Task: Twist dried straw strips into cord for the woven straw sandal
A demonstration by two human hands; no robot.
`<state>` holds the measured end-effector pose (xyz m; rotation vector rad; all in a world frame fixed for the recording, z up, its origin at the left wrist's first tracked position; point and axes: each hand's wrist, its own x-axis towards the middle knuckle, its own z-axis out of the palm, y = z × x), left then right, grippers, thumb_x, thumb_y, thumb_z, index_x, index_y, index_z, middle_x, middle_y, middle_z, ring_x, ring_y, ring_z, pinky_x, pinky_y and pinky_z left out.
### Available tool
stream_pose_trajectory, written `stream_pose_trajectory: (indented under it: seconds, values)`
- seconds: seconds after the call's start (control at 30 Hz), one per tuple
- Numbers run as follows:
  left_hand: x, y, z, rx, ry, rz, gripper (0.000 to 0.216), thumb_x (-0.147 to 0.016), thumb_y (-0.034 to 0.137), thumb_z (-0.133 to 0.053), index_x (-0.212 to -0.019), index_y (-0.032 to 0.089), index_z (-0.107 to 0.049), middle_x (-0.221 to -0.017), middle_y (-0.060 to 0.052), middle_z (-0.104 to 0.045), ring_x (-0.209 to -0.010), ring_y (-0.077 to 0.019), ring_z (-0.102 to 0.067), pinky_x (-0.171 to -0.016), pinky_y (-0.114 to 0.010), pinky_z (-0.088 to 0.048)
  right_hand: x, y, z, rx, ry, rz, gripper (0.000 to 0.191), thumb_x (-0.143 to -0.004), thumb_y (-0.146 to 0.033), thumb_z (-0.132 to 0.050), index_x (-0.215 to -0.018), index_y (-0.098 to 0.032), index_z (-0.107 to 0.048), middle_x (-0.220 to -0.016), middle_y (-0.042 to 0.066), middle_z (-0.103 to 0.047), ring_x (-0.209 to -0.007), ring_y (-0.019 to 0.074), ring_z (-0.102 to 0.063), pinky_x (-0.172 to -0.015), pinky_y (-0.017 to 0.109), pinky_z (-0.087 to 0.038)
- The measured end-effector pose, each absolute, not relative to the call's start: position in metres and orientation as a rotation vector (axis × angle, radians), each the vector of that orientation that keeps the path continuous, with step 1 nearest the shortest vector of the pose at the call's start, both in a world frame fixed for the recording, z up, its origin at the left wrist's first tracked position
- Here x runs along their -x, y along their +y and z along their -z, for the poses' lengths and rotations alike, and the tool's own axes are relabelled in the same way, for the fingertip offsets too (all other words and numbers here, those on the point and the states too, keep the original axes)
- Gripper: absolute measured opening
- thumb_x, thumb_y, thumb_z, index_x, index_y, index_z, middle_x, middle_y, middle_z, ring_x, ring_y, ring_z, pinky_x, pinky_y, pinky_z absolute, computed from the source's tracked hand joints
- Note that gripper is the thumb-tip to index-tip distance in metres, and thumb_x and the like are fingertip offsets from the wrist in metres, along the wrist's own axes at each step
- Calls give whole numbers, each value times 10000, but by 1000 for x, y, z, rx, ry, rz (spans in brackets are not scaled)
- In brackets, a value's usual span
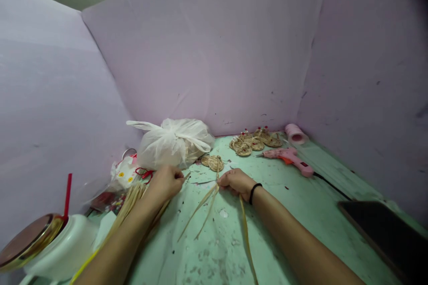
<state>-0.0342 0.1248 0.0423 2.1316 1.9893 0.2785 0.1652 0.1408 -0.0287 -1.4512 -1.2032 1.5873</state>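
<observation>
My right hand (236,181), with a black band at the wrist, is closed in a pinch on tan straw strands (207,199) just below a coiled straw piece (216,163). Loose ends trail toward me, and another long strand (246,240) hangs below that hand. My left hand (169,181) is closed, with the tip of a straw strand (187,176) sticking out past its fingers. Between the hands a thin, dark, needle-like piece (204,182) points left from the right fingertips. Whether the right fingers hold it too, I cannot tell.
Several coiled straw pieces (242,146) with red beads lie at the back, near a pink spool (296,134). A pink glue gun (289,155) and a dark tablet-like slab (377,227) are on the right. Leftward are a white plastic bag (175,142), straw bundle (129,202) and white container (67,245).
</observation>
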Motion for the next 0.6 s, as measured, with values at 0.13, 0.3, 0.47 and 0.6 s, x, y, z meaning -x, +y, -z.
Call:
stream_pose_trajectory:
  seconds: [0.13,0.3,0.47,0.6]
  values:
    - [-2,150,-32,-2108,1730,-241,169,-565,207,-517,-626,132,-655,-520,-6,-550,-526,-109,-477,-478,-191,-300,-166,140,27,1427,-1198,-1611,54,-546,-110,-523,-497,-127,-508,-370,-47,-448,-275,19,-212,-298,180,-115]
    - [-23,159,-12,-1902,1638,-275,93,-516,159,-518,-552,132,-599,-409,31,-442,-423,-79,-389,-420,-187,-272,-173,140,22,1426,-1193,-1631,43,-555,-93,-515,-527,-124,-523,-386,-47,-477,-270,17,-215,-294,178,-110]
    - [-24,145,-9,-1541,1502,-334,59,-523,205,-522,-532,147,-525,-345,61,-340,-337,-62,-280,-362,-200,-190,-178,142,23,1410,-1199,-1652,27,-571,-104,-529,-557,-127,-534,-407,-52,-495,-274,16,-200,-294,180,-101]
    - [-27,133,-7,-1518,1481,-411,212,-561,244,-520,-420,176,-377,-326,67,-249,-338,-48,-199,-368,-216,-123,-177,143,25,1407,-1203,-1653,21,-573,-116,-541,-556,-126,-535,-406,-53,-489,-279,17,-208,-297,181,-106]
